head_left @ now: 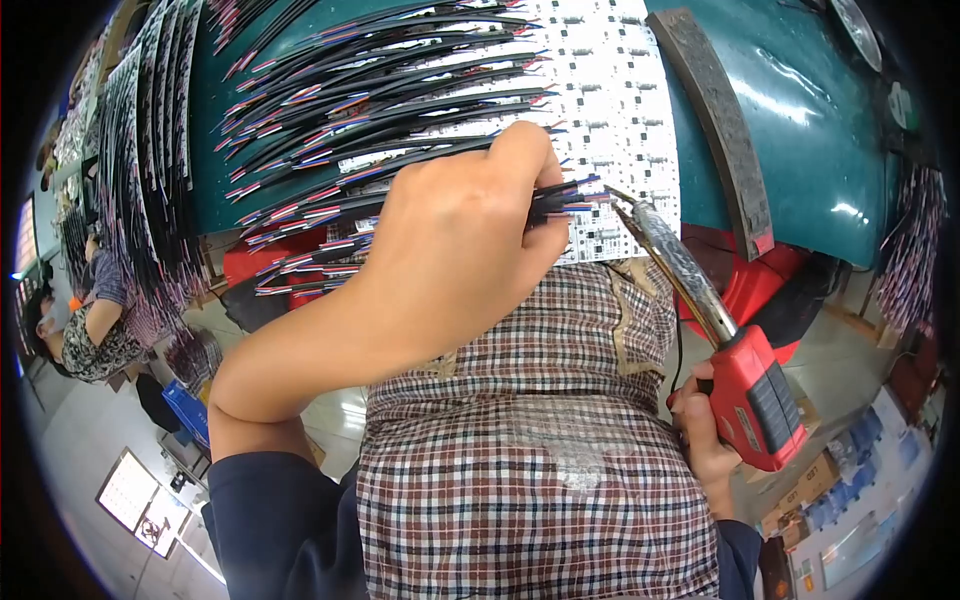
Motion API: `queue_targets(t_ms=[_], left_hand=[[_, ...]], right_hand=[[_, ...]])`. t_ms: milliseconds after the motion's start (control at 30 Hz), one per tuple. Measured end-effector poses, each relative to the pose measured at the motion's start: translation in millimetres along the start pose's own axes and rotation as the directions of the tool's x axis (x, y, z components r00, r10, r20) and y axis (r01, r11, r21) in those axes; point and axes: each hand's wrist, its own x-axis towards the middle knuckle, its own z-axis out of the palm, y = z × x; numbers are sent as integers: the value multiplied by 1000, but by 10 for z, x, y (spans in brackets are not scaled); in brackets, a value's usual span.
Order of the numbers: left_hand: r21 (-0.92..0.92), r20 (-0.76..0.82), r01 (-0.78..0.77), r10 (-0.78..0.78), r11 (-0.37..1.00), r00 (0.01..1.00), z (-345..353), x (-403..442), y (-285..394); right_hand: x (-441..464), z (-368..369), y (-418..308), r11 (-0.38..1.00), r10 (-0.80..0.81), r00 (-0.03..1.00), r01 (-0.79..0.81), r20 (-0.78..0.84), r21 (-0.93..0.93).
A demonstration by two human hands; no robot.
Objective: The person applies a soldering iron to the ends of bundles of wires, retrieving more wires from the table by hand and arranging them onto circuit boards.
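My left hand (465, 215) is closed, thumb and fingers pinching a black-sheathed cable (548, 205) above the near part of a white circuit board sheet (620, 110). Thin coloured wire ends stick out of the cable to the right. In my right hand (702, 435) is a red and black soldering gun (760, 400), its metal barrel pointing up and left. The gun's tip is close to those wire ends; whether they touch I cannot tell. Many black cables (400, 70) with red, white and blue ends lie in rows across the board's left side.
A dark metal bar (715, 130) lies along the board's right side on the green tabletop (800, 130). More cable bunches hang at the left (150, 170) and far right (912, 250). A person (85, 330) is at the far left. Red stools stand under the table.
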Motion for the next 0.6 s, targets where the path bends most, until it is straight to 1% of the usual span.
queue_targets(t_ms=[33,100,233,300,433,500,600], left_hand=[[-1,3,-1,1,1000,1000,36,-9,-22],[90,-28,-62,64,994,998,80,-8,-53],[107,-45,-77,82,991,996,116,4,-65],[153,-25,-53,58,987,998,134,12,-66],[161,-24,-53,58,985,998,135,10,-58],[166,-29,-68,74,984,997,138,10,-58],[184,-27,-84,91,979,996,133,15,-49]], right_hand=[[1,-6,0,1000,2,1000,-2,-2,0],[44,-19,3,999,-23,996,26,81,-33],[111,58,21,997,-63,998,64,22,-43],[181,49,56,977,-182,980,190,83,-99],[172,61,61,988,-138,988,142,69,-60],[159,61,77,995,-87,994,91,71,-49],[153,87,81,997,-70,996,72,46,-39]])
